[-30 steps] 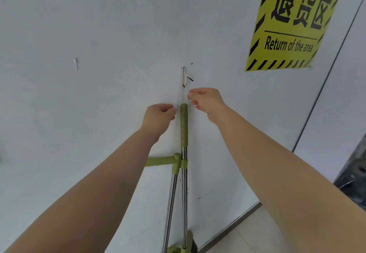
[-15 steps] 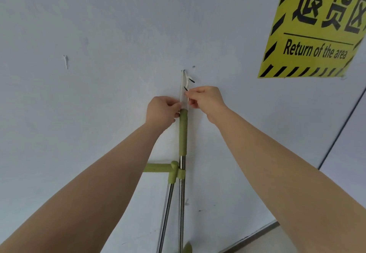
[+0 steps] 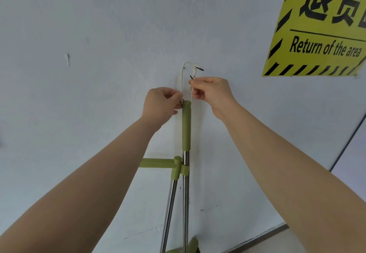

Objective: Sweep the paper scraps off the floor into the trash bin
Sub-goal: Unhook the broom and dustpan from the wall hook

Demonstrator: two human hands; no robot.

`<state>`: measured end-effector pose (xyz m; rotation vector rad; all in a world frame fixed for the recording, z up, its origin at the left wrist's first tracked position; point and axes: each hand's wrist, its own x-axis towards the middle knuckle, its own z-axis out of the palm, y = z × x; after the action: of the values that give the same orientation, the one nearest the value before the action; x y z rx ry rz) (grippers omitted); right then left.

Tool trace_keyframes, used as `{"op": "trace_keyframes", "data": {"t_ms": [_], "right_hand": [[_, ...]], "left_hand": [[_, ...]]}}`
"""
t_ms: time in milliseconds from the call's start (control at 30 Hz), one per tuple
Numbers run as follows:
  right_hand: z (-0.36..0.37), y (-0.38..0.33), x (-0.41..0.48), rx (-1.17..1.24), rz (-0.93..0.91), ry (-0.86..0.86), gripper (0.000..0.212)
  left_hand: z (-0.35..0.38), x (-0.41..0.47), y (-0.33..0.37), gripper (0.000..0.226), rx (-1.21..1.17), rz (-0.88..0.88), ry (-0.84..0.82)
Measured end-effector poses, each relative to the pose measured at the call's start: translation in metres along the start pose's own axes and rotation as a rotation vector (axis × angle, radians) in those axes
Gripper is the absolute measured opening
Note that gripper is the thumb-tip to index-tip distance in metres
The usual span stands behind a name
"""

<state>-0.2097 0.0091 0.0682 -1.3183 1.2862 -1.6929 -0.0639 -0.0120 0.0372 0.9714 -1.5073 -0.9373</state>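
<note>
A broom with a green grip (image 3: 186, 126) and a steel shaft hangs upright against the white wall. A white string loop (image 3: 183, 74) runs from its top up to a nail in the wall. A second steel shaft with a green side handle (image 3: 158, 163) is clipped beside it. My left hand (image 3: 161, 105) pinches the left strand of the loop at the grip's top. My right hand (image 3: 213, 91) pinches the right strand just below the knot. No paper scraps or trash bin are in view.
A yellow and black sign (image 3: 324, 25) reading "Return of the area" is stuck high on the wall at the right. A grey skirting strip (image 3: 263, 237) and a bit of floor show at the bottom right. A dark vertical seam (image 3: 348, 143) marks the wall's right side.
Both hands rose from beside the green grip to the string loop and closed on its two strands. The view has drawn closer to the wall.
</note>
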Motion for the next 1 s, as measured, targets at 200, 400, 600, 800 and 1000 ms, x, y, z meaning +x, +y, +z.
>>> {"op": "trace_keyframes", "data": {"t_ms": [200, 400, 600, 800, 1000], "right_hand": [[-0.007, 0.028, -0.028, 0.081, 0.078, -0.031, 0.011], [-0.006, 0.048, -0.06, 0.171, 0.121, -0.062, 0.008], [0.008, 0.102, -0.096, 0.218, 0.25, -0.034, 0.006], [0.001, 0.156, -0.111, 0.348, 0.385, 0.091, 0.007], [0.009, 0.182, -0.125, 0.333, 0.473, 0.198, 0.006]], "left_hand": [[-0.004, -0.03, -0.021, 0.011, 0.006, -0.079, -0.054], [-0.008, -0.062, -0.05, 0.01, -0.002, -0.159, -0.093], [0.001, -0.099, -0.114, 0.012, -0.079, -0.312, -0.108], [-0.004, -0.1, -0.17, 0.012, -0.03, -0.375, -0.113], [-0.005, -0.099, -0.188, 0.016, -0.028, -0.41, -0.206]]}}
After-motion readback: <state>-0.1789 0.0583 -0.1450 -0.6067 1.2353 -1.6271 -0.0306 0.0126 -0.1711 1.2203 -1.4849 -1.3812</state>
